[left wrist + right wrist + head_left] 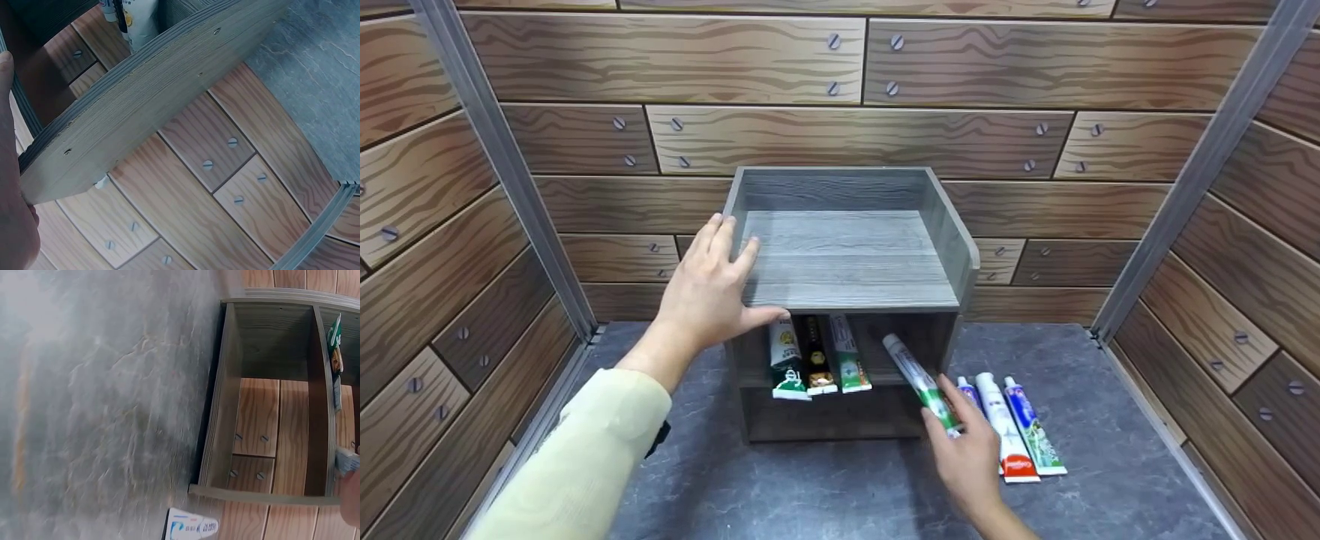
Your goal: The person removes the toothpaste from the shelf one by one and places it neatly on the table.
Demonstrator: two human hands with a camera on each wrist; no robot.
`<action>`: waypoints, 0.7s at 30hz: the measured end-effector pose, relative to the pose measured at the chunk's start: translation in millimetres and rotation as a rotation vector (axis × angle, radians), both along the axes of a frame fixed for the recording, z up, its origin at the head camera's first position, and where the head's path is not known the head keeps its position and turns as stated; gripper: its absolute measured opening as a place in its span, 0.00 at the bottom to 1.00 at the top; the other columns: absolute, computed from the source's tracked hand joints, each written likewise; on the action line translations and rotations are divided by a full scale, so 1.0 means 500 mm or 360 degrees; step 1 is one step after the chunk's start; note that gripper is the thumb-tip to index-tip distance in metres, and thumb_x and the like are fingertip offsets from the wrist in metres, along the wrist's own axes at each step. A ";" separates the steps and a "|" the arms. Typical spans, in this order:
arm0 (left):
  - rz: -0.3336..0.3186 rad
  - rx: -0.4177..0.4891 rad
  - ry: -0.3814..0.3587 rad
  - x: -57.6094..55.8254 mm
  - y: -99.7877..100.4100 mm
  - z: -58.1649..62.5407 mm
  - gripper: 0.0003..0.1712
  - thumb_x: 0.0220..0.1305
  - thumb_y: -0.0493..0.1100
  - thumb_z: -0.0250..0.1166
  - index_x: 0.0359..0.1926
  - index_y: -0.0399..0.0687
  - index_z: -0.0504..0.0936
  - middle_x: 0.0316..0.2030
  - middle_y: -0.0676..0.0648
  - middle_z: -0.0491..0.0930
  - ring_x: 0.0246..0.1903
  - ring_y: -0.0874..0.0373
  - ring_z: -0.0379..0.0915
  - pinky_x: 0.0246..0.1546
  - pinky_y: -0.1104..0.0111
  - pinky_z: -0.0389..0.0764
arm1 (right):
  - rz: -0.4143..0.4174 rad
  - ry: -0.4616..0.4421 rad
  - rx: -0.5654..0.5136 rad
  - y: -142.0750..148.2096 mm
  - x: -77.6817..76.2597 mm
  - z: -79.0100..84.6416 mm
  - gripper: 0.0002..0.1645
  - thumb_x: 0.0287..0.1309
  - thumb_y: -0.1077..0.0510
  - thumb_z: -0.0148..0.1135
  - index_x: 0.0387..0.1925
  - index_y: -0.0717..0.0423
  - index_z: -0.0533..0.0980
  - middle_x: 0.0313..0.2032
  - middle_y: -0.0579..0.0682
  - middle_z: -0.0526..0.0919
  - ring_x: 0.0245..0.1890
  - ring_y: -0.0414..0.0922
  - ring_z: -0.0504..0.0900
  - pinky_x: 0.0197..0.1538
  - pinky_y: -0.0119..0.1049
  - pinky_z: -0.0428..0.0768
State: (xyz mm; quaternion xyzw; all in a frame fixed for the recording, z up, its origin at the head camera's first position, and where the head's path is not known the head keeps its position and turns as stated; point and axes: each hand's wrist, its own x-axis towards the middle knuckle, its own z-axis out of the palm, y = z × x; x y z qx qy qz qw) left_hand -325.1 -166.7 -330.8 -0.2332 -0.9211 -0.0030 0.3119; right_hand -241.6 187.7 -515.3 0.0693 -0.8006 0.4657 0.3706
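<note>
A small grey wooden shelf unit (847, 262) stands in the middle. My left hand (709, 289) rests on its left side panel, fingers extended, thumb at the front edge of the top board. In my right hand (971, 454) I hold a white and green toothpaste tube (919, 375) by its flat end, cap pointing into the right part of the upper compartment. To its left in that compartment lie a green and white tube (786, 358), a black and gold tube (818, 360) and a white and green tube (850, 358), flat ends sticking out in front.
Right of the unit, a white and red toothpaste tube (1006, 427) and a blue and green one (1035, 431) lie on the grey floor (780, 495). Another blue tube (966, 385) is partly behind my right hand. Wood-patterned walls (675, 60) enclose the back and sides.
</note>
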 end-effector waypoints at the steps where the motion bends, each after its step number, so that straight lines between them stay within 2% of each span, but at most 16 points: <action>1: 0.0005 -0.0004 -0.0006 0.000 0.000 0.000 0.62 0.54 0.81 0.69 0.73 0.37 0.75 0.73 0.23 0.63 0.76 0.28 0.56 0.79 0.46 0.57 | 0.0021 0.0018 -0.0007 0.007 0.006 0.000 0.34 0.52 0.74 0.78 0.63 0.61 0.83 0.58 0.55 0.88 0.55 0.47 0.85 0.55 0.17 0.76; 5: 0.0014 -0.0010 -0.0038 0.001 0.002 0.001 0.63 0.55 0.82 0.68 0.74 0.37 0.74 0.74 0.23 0.62 0.77 0.29 0.54 0.79 0.46 0.56 | 0.0032 0.0059 -0.0029 0.041 0.028 -0.002 0.34 0.49 0.77 0.78 0.61 0.63 0.84 0.57 0.56 0.88 0.53 0.34 0.84 0.53 0.16 0.77; 8: 0.0016 -0.0008 -0.0054 0.002 0.003 0.003 0.63 0.55 0.82 0.68 0.74 0.38 0.74 0.74 0.23 0.62 0.77 0.29 0.54 0.79 0.46 0.56 | 0.0026 0.0074 -0.0064 0.068 0.045 -0.009 0.34 0.47 0.80 0.77 0.59 0.65 0.84 0.55 0.58 0.88 0.53 0.27 0.83 0.53 0.16 0.78; 12: 0.0032 -0.0016 -0.0049 0.002 0.001 0.005 0.63 0.55 0.82 0.68 0.74 0.38 0.74 0.74 0.24 0.62 0.77 0.29 0.54 0.79 0.46 0.57 | 0.0042 0.0056 -0.0132 0.094 0.069 -0.013 0.34 0.46 0.82 0.76 0.58 0.68 0.83 0.55 0.63 0.87 0.53 0.27 0.83 0.52 0.18 0.80; 18: 0.0032 -0.0024 -0.0042 0.001 0.001 0.004 0.63 0.55 0.83 0.67 0.74 0.38 0.74 0.74 0.23 0.62 0.77 0.29 0.54 0.79 0.46 0.56 | -0.0090 -0.0124 -0.0143 0.118 0.109 0.001 0.35 0.49 0.80 0.76 0.60 0.61 0.84 0.55 0.54 0.89 0.52 0.27 0.84 0.47 0.18 0.81; 21: 0.0026 -0.0015 -0.0034 0.000 0.000 0.001 0.63 0.55 0.82 0.67 0.74 0.38 0.74 0.74 0.23 0.62 0.76 0.29 0.55 0.79 0.46 0.56 | -0.0130 -0.0139 -0.0098 0.132 0.122 0.006 0.36 0.47 0.81 0.77 0.60 0.61 0.84 0.54 0.53 0.89 0.52 0.26 0.84 0.46 0.18 0.82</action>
